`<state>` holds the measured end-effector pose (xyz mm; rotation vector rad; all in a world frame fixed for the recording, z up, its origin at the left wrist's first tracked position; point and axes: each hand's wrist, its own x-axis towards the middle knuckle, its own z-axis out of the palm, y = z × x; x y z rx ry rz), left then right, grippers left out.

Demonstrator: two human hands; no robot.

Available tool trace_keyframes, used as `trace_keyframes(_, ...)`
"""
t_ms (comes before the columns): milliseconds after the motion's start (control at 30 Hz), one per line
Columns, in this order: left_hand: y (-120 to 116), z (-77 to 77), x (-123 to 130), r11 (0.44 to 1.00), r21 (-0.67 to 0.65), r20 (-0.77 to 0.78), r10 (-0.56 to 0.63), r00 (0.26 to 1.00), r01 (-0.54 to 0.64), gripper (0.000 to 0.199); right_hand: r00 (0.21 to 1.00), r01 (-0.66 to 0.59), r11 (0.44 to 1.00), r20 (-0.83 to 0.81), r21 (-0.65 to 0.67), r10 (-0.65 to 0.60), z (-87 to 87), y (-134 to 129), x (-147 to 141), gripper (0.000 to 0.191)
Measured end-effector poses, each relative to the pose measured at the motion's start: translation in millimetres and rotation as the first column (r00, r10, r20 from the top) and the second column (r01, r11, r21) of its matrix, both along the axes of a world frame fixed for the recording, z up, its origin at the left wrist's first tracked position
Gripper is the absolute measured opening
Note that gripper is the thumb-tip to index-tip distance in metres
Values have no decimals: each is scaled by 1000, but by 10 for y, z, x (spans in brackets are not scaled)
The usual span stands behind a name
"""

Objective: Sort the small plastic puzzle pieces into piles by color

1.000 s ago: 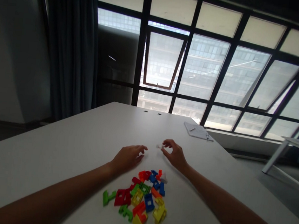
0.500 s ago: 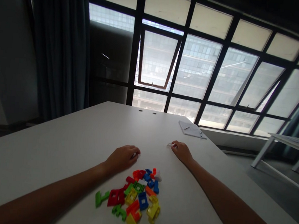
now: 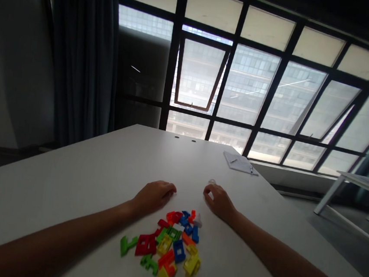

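My left hand rests on the white table, its fingers curled together near the tabletop. A tiny pale bit shows at its fingertips, too small to name. To the right, my right hand is bent in a pinch, thumb and forefinger making a ring; whatever may be between the tips is hidden. Just beyond its knuckles lies a small clear rounded piece. Nearer to me, between my forearms, is a loose pile of plastic building pieces: a red one, a blue one, a yellow one, a green one and several others.
The white table stretches away toward the windows. A notepad with pens lies near its far right edge. Two dark round fittings sit at the far end. Another table stands at the right, a dark curtain at the left.
My right hand has drawn back toward me and slightly left, away from the clear piece, which stays on the table. My left hand has hardly moved. The view has shifted a little.
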<state>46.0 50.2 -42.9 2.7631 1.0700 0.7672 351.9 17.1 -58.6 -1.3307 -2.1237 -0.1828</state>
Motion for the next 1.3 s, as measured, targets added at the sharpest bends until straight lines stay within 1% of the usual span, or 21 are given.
trace_keyframes(33,-14,5,-8,1000,-7,-3,-12,1000,12,26,998,-61,998,-34,-33,60,10,-77,-63,6)
trace_keyframes(100,-49,18,-20,999,-14,-21,-36,999,35,27,980,-166,979,-130,-121,150,50,-219,-155,14)
trace_keyframes(133,-67,24,-24,999,-14,-30,-44,999,43,28,967,-213,962,-177,-171,182,80,-281,-182,17)
trace_keyframes(200,-100,33,-26,999,-9,-39,-45,998,45,28,941,-299,920,-239,-253,240,148,-383,-203,16)
trace_keyframes(233,-112,35,-24,999,-7,-42,-40,998,40,28,930,-336,899,-251,-281,269,182,-422,-202,15)
trace_keyframes(267,-122,36,-22,999,-6,-42,-31,999,31,28,924,-362,882,-245,-303,295,211,-456,-196,21)
trace_keyframes(300,-129,36,-19,1000,-4,-42,-22,999,22,28,923,-373,870,-219,-321,316,234,-483,-189,28)
trace_keyframes(367,-136,37,-17,1000,-2,-46,-9,999,9,28,933,-360,869,-147,-339,329,255,-519,-176,39)
trace_keyframes(433,-141,39,-18,1000,1,-45,-3,999,4,27,938,-346,871,-133,-350,319,248,-522,-169,39)
trace_keyframes(467,-144,41,-20,1000,0,-40,-6,999,6,27,938,-344,871,-169,-350,303,240,-508,-170,36)
trace_keyframes(533,-151,46,-20,1000,-14,-6,-21,1000,21,28,923,-344,874,-295,-344,247,231,-448,-189,32)
trace_keyframes(600,-156,50,-7,998,-54,79,-37,996,41,29,886,-341,880,-426,-331,184,251,-355,-242,33)
trace_keyframes(700,-148,49,40,989,-113,233,-64,970,92,31,836,-332,902,-529,-277,145,331,-200,-394,40)
trace_keyframes(767,-125,40,73,984,-127,297,-80,952,122,36,831,-323,923,-530,-211,170,373,-118,-520,44)
trace_keyframes(833,-94,25,94,980,-150,353,-73,933,133,38,834,-333,932,-506,-143,221,361,-64,-635,43)
trace_keyframes(900,-69,12,98,972,-185,403,-60,913,146,34,825,-356,931,-496,-82,272,289,-39,-716,42)
trace_keyframes(967,-65,10,91,964,-204,425,-70,903,171,29,815,-350,936,-504,-33,287,184,-39,-759,40)
trace_keyframes(1033,-85,24,82,955,-209,413,-109,904,211,25,814,-331,944,-507,-5,283,89,-57,-774,38)
trace_keyframes(1100,-117,48,79,944,-215,383,-155,911,251,25,814,-319,948,-508,16,282,36,-85,-777,36)
trace_keyframes(1200,-151,75,85,934,-235,338,-180,924,268,27,823,-310,949,-484,60,299,36,-130,-781,35)
trace_keyframes(1300,-130,71,90,931,-242,339,-181,923,272,28,844,-300,948,-435,106,315,62,-158,-789,34)
